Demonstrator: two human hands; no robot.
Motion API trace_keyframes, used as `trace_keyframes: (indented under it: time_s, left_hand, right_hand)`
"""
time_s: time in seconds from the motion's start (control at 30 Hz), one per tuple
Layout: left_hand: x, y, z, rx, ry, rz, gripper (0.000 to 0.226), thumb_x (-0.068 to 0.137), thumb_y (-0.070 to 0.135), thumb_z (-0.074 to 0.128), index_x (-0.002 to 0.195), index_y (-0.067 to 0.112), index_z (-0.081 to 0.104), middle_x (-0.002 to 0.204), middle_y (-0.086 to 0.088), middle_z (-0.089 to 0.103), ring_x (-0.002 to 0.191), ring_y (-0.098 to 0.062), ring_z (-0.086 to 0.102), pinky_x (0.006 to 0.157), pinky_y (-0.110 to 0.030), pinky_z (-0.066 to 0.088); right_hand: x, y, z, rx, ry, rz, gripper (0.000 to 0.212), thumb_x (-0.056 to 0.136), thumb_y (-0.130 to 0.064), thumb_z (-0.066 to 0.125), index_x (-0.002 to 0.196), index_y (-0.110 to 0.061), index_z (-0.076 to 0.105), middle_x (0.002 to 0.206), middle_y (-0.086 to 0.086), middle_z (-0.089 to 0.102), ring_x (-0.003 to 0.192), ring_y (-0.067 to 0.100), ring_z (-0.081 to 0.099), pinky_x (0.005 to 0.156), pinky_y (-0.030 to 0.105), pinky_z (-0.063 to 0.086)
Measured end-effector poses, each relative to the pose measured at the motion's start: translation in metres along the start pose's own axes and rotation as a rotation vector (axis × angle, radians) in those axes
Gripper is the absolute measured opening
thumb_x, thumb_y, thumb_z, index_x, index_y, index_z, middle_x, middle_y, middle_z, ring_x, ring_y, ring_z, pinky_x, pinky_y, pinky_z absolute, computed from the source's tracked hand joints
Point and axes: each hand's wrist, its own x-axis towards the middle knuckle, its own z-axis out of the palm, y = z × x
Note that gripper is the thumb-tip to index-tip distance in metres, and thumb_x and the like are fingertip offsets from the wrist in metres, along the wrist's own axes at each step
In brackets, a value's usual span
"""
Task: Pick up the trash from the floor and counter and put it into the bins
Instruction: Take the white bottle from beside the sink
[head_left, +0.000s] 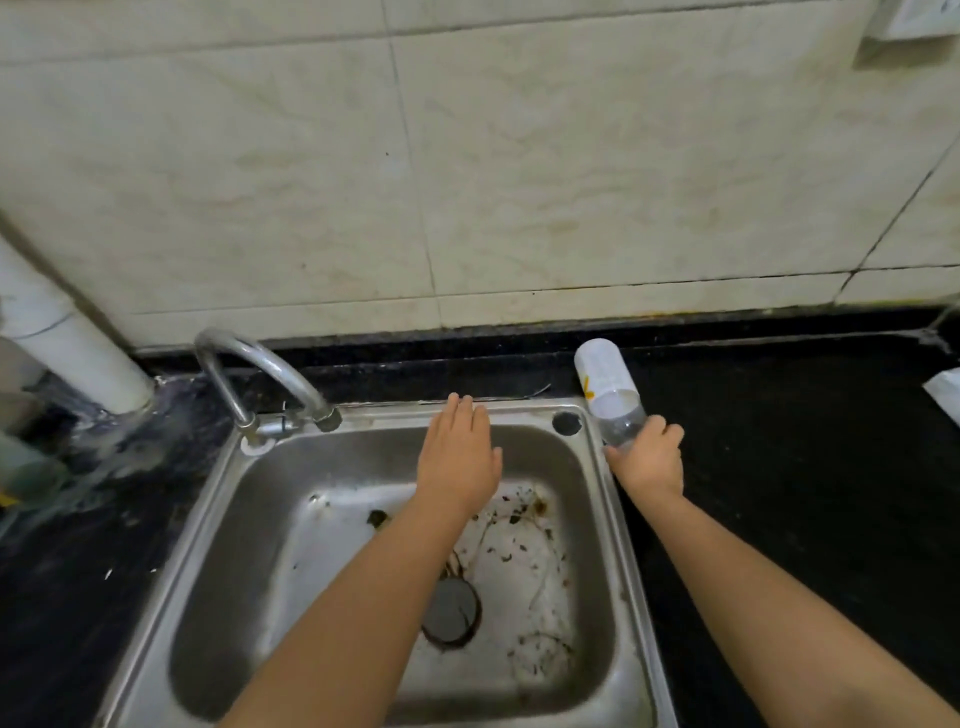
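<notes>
Head view. Right hand (649, 457) fingers (670, 434) wrap the neck end of a clear plastic bottle with a white label (608, 389), which points toward 11 o'clock over the black stone counter (779, 467), beside the steel sink (597, 457). Left hand (457, 457) lies flat, fingers spread, empty, at the sink's 12 o'clock rim. Risk: the narrow end-grip may let the smooth bottle pivot and slip into the basin.

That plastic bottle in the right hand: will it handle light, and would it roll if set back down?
The bottle looks clear and empty, so probably light and a bit crushable under the right hand. Round-bodied, it would likely roll if laid on the dark counter. The left hand is open over the sink.
</notes>
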Motion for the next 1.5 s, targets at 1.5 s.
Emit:
trace_keyframes:
  time_s: [1.5]
  left_hand:
    - [-1.204,0.291,0.331,0.584,-0.241,3.003,0.054,0.097,0.02,0.038,0.145,0.0,0.023,0.156,-0.016,0.022,0.148,-0.028,0.01,0.121,-0.038,0.014]
  right_hand:
    - [-1.243,0.418,0.053,0.409,1.613,2.393,0.042,0.076,-0.009,0.067,0.112,0.008,0.054,0.119,0.028,0.05,0.114,0.038,0.048,0.097,0.039,0.039]
